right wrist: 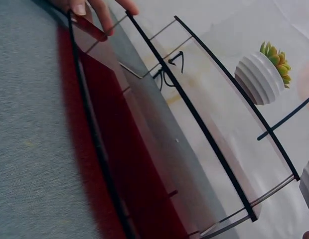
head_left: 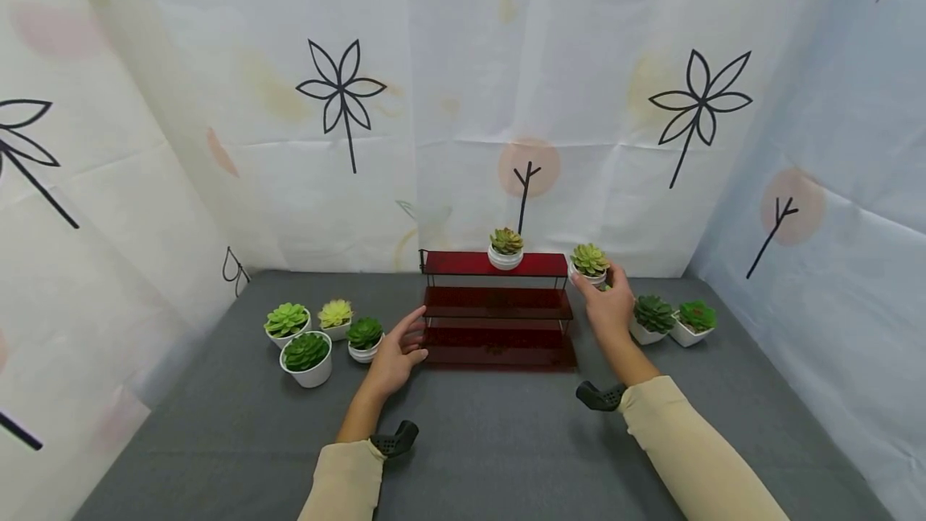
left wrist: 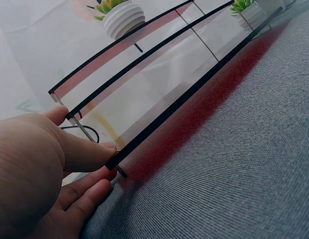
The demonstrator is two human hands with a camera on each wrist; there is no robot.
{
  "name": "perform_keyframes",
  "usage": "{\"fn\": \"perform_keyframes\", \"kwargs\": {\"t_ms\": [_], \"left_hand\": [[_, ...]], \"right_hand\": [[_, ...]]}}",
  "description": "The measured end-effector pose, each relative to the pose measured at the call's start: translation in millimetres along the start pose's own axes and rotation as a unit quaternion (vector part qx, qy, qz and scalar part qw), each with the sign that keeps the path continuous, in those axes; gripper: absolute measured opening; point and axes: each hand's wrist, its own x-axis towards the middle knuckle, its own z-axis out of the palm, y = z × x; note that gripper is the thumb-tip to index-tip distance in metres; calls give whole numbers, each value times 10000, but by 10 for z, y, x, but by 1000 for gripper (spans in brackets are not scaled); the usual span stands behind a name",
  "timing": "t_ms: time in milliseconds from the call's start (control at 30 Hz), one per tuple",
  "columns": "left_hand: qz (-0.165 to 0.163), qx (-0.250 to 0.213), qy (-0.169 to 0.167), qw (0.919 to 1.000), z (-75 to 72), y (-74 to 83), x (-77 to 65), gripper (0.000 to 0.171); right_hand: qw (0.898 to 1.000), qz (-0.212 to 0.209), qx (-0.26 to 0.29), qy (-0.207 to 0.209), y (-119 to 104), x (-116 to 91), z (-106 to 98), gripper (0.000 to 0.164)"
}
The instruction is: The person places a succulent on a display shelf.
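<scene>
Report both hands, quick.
Left hand: holding the shelf at its left end.
Right hand: holding a plant by its white pot.

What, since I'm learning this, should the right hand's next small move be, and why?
Probably ease the held plant left over the top tier of the shelf: the right hand holds it just beyond that tier's right end, and the tier is bare right of the standing plant.
</scene>
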Motion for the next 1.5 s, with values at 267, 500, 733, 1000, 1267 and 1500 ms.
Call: {"fn": "perform_keyframes", "kwargs": {"t_ms": [267,500,733,1000,1267,1500], "left_hand": [[-17,-13,8,10000,2,-6,6,77],[-11,0,34,10000,7,-3,-7,76],[7,-33,-2,10000,4,-1,-14,75],[9,-34,-1,10000,0,1,-11,76],[73,-8,11,10000,16,-9,-11,75],[86,-4,6,10000,9,-22,-4,75]], "right_hand": [[9999,22,-110,-30,-61,89,84,66],[9999,27,-7,-171,-111,119,175,64],[9993,24,151,-333,-101,127,239,68],[9995,-132,95,-259,-71,144,311,64],[9994,-164,62,-285,-90,136,358,59],[9991,-206,120,-352,-97,139,394,59]]}}
